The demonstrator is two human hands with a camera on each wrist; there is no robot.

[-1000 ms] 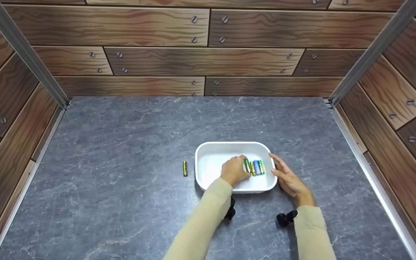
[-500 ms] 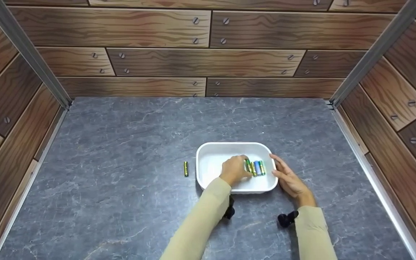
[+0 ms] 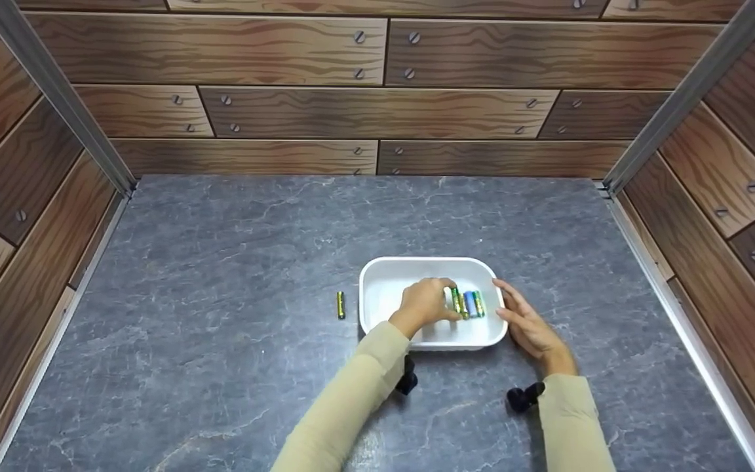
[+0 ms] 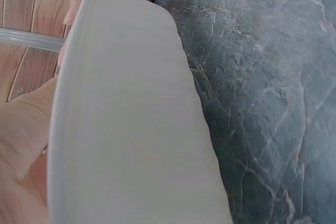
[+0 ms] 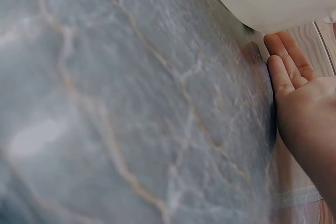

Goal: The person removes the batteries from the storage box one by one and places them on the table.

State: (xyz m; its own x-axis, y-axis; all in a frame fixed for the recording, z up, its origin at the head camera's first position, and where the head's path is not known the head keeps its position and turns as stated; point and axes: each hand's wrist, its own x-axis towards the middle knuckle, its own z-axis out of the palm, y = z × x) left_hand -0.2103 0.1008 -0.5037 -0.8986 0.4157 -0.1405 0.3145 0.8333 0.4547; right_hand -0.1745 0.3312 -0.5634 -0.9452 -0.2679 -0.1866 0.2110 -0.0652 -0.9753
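Observation:
In the head view a white tray (image 3: 390, 262) stands right of the middle of the table. Several batteries, green, gold and blue, lie side by side in its right half, among them a blue battery (image 3: 470, 305). My left hand (image 3: 425, 301) reaches into the tray, its thumb and forefinger at the two ends of the leftmost green battery (image 3: 455, 300). The tray's near wall (image 4: 131, 108) hides much of that hand in the left wrist view. My right hand (image 3: 535, 331) rests its fingertips against the tray's right rim; the right wrist view shows those fingers straight.
A single gold-and-black battery (image 3: 341, 305) lies on the dark marbled table (image 3: 220, 295), just left of the tray. Wood-patterned walls (image 3: 286, 111) with metal corner posts enclose the table at the back and both sides.
The left wrist and forearm have swung a little to the left, with thumb and forefinger staying at the green battery. The right hand stays at the rim. The head view has shifted slightly.

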